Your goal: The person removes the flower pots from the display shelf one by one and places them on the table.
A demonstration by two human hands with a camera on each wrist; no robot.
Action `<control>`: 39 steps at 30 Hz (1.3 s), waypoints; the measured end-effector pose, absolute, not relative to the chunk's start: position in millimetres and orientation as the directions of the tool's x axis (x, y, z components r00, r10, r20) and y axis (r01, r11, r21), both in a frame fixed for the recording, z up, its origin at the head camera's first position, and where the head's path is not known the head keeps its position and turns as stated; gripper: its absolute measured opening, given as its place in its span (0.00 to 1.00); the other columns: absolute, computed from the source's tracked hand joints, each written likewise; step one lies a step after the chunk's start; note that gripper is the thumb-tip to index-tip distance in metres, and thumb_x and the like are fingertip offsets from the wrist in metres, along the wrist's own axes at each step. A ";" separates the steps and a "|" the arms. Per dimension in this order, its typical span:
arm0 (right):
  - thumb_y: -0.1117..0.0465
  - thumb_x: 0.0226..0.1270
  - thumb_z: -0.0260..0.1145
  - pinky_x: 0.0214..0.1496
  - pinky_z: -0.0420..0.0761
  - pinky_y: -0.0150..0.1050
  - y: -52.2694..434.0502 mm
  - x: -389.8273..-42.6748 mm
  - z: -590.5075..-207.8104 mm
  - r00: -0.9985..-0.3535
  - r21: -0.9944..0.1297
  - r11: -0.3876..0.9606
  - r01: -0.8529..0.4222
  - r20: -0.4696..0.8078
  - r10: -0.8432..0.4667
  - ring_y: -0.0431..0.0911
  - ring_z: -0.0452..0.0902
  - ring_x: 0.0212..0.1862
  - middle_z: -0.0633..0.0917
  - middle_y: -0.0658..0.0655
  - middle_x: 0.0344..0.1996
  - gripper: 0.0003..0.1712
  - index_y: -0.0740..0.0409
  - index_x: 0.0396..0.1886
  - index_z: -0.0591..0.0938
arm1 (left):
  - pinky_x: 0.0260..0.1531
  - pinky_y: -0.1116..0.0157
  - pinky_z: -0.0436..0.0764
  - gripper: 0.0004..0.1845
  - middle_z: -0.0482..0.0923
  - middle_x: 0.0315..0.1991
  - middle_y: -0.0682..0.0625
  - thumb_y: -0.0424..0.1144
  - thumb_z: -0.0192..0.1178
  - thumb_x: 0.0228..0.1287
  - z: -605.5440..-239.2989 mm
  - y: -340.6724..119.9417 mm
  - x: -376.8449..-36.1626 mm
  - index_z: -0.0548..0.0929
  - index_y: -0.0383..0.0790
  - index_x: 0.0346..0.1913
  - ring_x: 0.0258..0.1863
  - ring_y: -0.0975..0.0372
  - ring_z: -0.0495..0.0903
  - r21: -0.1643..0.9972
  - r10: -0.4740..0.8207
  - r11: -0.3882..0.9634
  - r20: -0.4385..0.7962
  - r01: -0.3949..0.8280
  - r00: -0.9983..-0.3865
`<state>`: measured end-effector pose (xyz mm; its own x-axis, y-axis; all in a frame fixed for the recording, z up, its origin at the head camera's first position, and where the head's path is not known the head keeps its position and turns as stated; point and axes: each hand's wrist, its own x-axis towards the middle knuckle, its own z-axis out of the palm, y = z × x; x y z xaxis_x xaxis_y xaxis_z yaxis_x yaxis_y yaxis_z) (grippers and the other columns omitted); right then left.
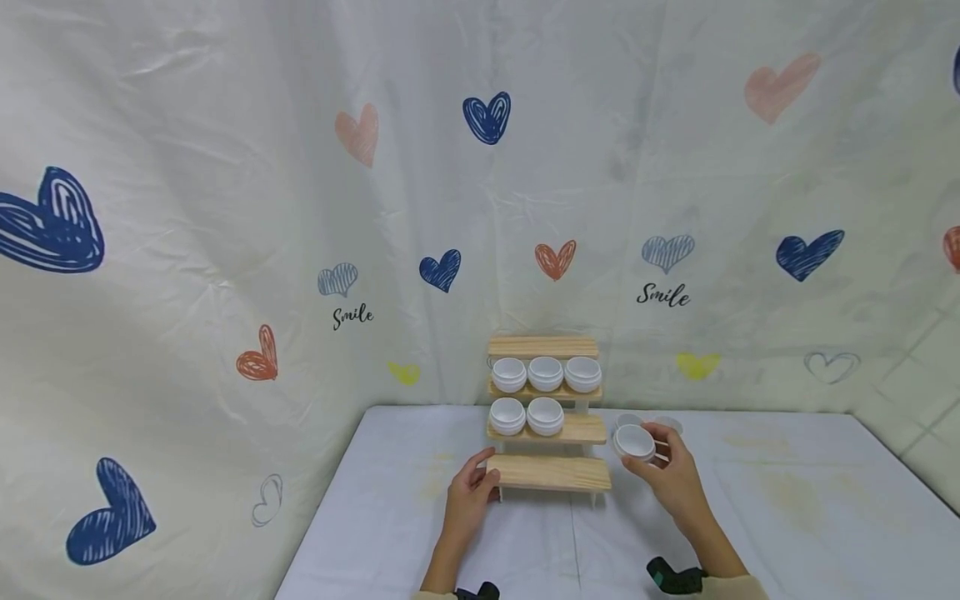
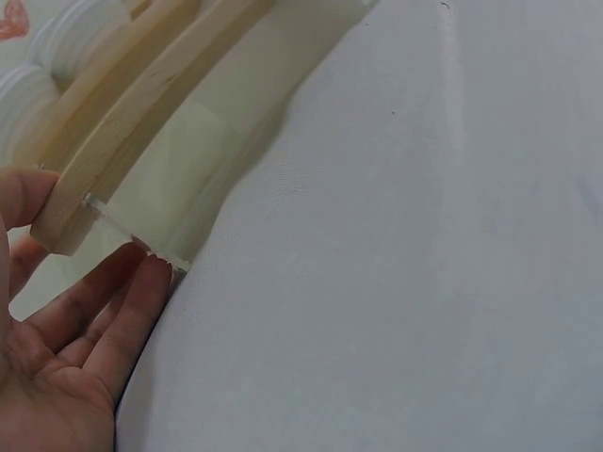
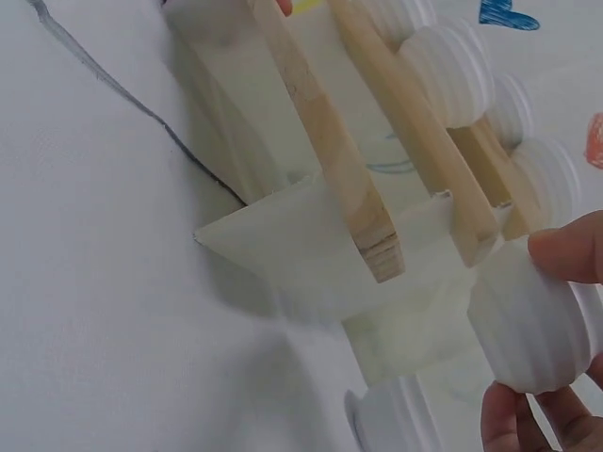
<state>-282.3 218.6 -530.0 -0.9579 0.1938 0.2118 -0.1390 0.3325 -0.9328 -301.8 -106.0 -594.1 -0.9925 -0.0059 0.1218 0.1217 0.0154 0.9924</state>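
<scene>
A tiered display rack (image 1: 553,473) has pale wooden shelves on thin, light side supports. My left hand (image 1: 469,497) grips the left end of its lowest shelf; in the left wrist view the thumb lies against the wood, with fingers (image 2: 141,301) beside the support below. To the right of the rack, my right hand (image 1: 677,483) holds a small white bowl (image 1: 634,442) by its side. That ribbed bowl (image 3: 532,320) is near the shelf ends in the right wrist view. Three white bowls (image 1: 546,373) line one upper shelf, and two more (image 1: 545,416) stand on the shelf below.
Behind the right hand, another white bowl (image 1: 628,419) and a partly hidden pale round item (image 1: 670,424) are on the white-covered table (image 1: 780,492). A heart-printed curtain (image 1: 442,192) hangs behind the table.
</scene>
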 end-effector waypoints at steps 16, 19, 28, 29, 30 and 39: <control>0.61 0.63 0.75 0.46 0.68 0.14 225.9 -288.7 -541.3 -0.966 -0.928 0.370 -0.041 0.132 0.224 0.50 0.67 0.61 0.71 0.62 0.66 0.42 0.61 0.72 0.65 | 0.38 0.63 0.89 0.24 0.87 0.49 0.38 0.37 0.62 0.72 -595.9 -105.3 -303.4 0.77 0.39 0.69 0.39 0.64 0.86 0.989 -0.003 0.021 0.149 0.149 -0.989; 0.60 0.64 0.75 0.46 0.68 0.14 227.0 -288.9 -542.7 -0.968 -0.929 0.369 -0.026 0.116 0.224 0.51 0.67 0.62 0.71 0.63 0.66 0.42 0.61 0.73 0.64 | 0.39 0.62 0.89 0.24 0.87 0.49 0.38 0.37 0.62 0.72 -594.9 -105.3 -303.3 0.77 0.40 0.68 0.40 0.64 0.86 0.989 -0.002 0.017 0.148 0.148 -0.989; 0.57 0.64 0.76 0.46 0.67 0.18 233.6 -289.8 -552.4 -0.974 -0.922 0.385 0.044 0.046 0.221 0.53 0.65 0.63 0.68 0.65 0.67 0.47 0.63 0.74 0.60 | 0.39 0.65 0.88 0.23 0.87 0.49 0.38 0.37 0.63 0.72 -594.6 -105.0 -303.9 0.78 0.42 0.68 0.40 0.64 0.86 0.991 0.008 0.006 0.131 0.131 -0.991; 0.57 0.64 0.76 0.46 0.67 0.18 234.5 -290.5 -553.9 -0.975 -0.921 0.388 0.046 0.043 0.218 0.53 0.65 0.63 0.68 0.65 0.67 0.47 0.64 0.74 0.60 | 0.39 0.65 0.88 0.23 0.87 0.49 0.38 0.37 0.63 0.72 -594.8 -105.0 -304.2 0.78 0.41 0.68 0.40 0.64 0.86 0.991 0.008 0.006 0.130 0.130 -0.991; 0.57 0.64 0.76 0.47 0.68 0.18 235.3 -291.0 -555.2 -0.976 -0.920 0.390 0.048 0.040 0.214 0.53 0.65 0.63 0.68 0.65 0.67 0.46 0.64 0.74 0.60 | 0.39 0.65 0.88 0.23 0.87 0.49 0.38 0.37 0.63 0.72 -595.0 -105.1 -304.4 0.78 0.41 0.68 0.40 0.64 0.86 0.991 0.007 0.004 0.130 0.131 -0.991; 0.59 0.64 0.75 0.46 0.68 0.17 239.9 -296.3 -565.5 -0.982 -0.915 0.400 0.049 0.029 0.187 0.57 0.67 0.66 0.68 0.67 0.66 0.45 0.67 0.72 0.61 | 0.39 0.64 0.89 0.23 0.87 0.49 0.38 0.36 0.62 0.72 -596.7 -105.6 -305.6 0.79 0.43 0.67 0.40 0.64 0.86 0.991 -0.004 0.003 0.132 0.132 -0.991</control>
<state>-296.3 239.9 -565.5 -0.9820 0.1869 0.0290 0.0491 0.3998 -0.9153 -305.6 -105.6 -596.7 -0.9912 -0.0037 0.1321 0.1321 0.0026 0.9912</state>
